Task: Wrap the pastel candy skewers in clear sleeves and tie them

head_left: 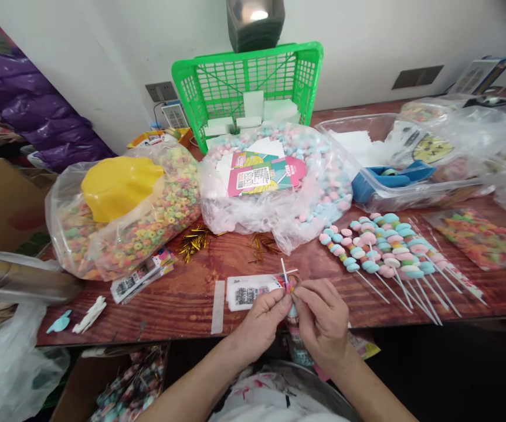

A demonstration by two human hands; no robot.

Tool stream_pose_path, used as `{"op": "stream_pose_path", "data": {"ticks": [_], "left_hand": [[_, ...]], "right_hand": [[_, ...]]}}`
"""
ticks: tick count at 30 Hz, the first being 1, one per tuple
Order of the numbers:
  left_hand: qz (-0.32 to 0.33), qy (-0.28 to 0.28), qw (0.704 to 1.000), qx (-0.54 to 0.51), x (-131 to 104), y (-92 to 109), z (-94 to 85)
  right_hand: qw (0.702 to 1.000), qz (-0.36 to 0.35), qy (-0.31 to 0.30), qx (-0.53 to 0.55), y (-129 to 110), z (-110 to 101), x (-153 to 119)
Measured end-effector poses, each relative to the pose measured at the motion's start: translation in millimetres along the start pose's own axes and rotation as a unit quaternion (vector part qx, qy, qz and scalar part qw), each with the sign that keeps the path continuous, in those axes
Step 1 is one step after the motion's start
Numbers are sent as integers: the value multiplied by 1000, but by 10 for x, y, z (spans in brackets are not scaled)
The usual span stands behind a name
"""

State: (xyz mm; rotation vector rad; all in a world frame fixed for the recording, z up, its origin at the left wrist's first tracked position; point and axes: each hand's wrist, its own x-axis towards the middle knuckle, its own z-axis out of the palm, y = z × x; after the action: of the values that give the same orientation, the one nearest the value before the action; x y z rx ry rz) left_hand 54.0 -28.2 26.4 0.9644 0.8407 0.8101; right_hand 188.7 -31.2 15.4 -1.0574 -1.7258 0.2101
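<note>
Hands: 2; left hand (264, 318) and right hand (325, 316) pinching 1 wrapped candy stick (296, 335)
Stick's place: lower centre
Green basket (246, 71): 1, latticed plastic, upper centre
Yellow bowl (118, 186): 1, smooth, wavy-rimmed, centre left

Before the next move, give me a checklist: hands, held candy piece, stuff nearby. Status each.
1. Both hands on the held candy piece: ok, left hand and right hand pinch near its top.
2. White stick in sight: ok, juts above the hands.
3. Top fastened: cannot tell, hands cover it.
4. Gold ties in one pile: not ok, two piles.
5. Candy skewers apart from right hand: ok.
6. White packets untouched by left hand: cannot tell, they overlap in view.
</note>
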Motion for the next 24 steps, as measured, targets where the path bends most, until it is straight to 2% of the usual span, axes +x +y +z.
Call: {"op": "stream_pose_path", "data": {"ticks": [4,5,6,8,11,13,16,20,22,24], "left_hand": [[-36,12,998,-53,70,30,-22],[-48,19,996,-68,82,42,-19],[-59,21,995,-82,90,57,-14],[-75,7,992,-96,96,98,-7],[-98,-53,989,-101,81,157,-23],[-118,-96,981,-118,61,179,-55],[-147,-141,973,-111,24,190,-124],[-154,-180,971,-9,-29,223,-196],[-120,-165,971,125,-60,256,-200],[-44,-127,940,312,-95,283,-185]], "right_hand": [[997,70,-16,28,59,-81,40],[997,67,-12,25,83,-120,58],[999,43,-12,12,111,-168,80],[997,-62,-37,-40,172,-284,139],[956,-241,-120,-114,265,-451,254],[925,-310,-176,-132,306,-517,331],[895,-362,-227,-128,309,-533,415],[899,-349,-251,-88,252,-455,443],[904,-297,-291,-98,234,-396,414],[906,-225,-338,-120,223,-336,364]]}}
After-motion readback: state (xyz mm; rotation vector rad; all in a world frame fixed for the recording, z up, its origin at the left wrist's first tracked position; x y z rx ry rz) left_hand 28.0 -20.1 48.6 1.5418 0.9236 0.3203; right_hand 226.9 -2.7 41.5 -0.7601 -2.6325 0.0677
